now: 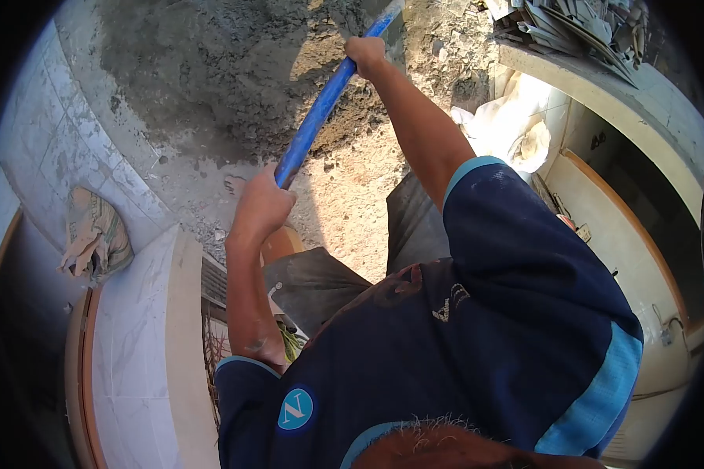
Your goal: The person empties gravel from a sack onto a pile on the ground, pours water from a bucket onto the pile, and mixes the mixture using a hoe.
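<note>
A long blue tool handle [317,117] runs slantwise across the upper middle of the head view. My left hand [264,202] is closed around its lower end. Farther up, my right hand [365,56] grips the same handle with its fingers wrapped round it. The handle passes out at the top edge, so the tool's working end cannot be made out. Beyond and below the handle lies a spread of wet grey mortar-like mix [211,74], with drier, crumbly material [438,59] to its right.
A tiled ledge [78,117] curves along the left, with a crumpled sack [98,234] by it. Broken tile pieces [579,31] are heaped on a wall ledge at upper right. Below them sits a white bag [516,129]. A bare foot [233,184] shows beside my left hand.
</note>
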Demonstrator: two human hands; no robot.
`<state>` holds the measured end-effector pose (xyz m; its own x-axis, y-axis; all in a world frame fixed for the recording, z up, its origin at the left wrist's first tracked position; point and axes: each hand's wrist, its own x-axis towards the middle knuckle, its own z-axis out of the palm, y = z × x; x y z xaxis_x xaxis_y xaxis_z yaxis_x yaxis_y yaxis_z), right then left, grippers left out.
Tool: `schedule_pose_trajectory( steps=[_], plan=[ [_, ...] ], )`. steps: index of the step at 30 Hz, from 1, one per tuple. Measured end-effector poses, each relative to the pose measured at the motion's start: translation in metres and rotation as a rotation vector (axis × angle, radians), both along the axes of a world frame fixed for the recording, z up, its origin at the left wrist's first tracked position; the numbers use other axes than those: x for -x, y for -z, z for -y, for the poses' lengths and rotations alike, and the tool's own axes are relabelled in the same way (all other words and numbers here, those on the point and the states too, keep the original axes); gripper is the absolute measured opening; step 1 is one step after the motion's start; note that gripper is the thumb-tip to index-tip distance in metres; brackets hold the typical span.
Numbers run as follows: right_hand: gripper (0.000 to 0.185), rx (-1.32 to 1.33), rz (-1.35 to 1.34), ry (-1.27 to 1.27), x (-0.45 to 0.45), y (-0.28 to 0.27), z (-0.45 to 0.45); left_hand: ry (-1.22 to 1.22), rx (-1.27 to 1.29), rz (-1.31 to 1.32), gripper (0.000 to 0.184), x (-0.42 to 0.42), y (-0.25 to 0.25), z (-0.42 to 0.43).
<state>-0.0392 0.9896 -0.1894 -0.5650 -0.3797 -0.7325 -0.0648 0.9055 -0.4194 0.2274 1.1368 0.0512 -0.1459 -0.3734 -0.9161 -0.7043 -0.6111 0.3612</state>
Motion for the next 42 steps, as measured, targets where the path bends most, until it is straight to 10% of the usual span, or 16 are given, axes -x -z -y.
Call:
schedule_pose_trajectory(
  steps=[14,18,25,34,38,42],
  plan=[
    [0.05,-0.159,0.432,-0.402,-0.176,-0.237,-0.239,-0.25,-0.117,0.164,0.034,-0.148,-0.099,-0.342],
    [0.051,-0.042,0.579,-0.179,-0.167,-0.301,-0.271,-0.269,-0.148,0.2,0.031,-0.127,-0.163,-0.383],
    [0.014,-0.245,0.608,0.001,-0.15,-0.049,-0.175,-0.287,-0.022,0.26,0.037,-0.022,-0.066,-0.252],
    [0.045,0.386,-0.111,-0.73,-0.106,-0.1,-0.003,-0.661,0.229,-0.049,0.031,0.078,0.094,-0.186],
    [0.045,0.208,-0.06,-0.774,-0.11,-0.097,0.056,-0.716,0.082,-0.131,0.026,0.081,0.082,-0.132],
    [0.045,0.012,-0.069,-0.911,-0.096,-0.051,-0.083,-0.987,-0.308,-0.189,0.018,0.133,0.02,-0.23]
  ],
)
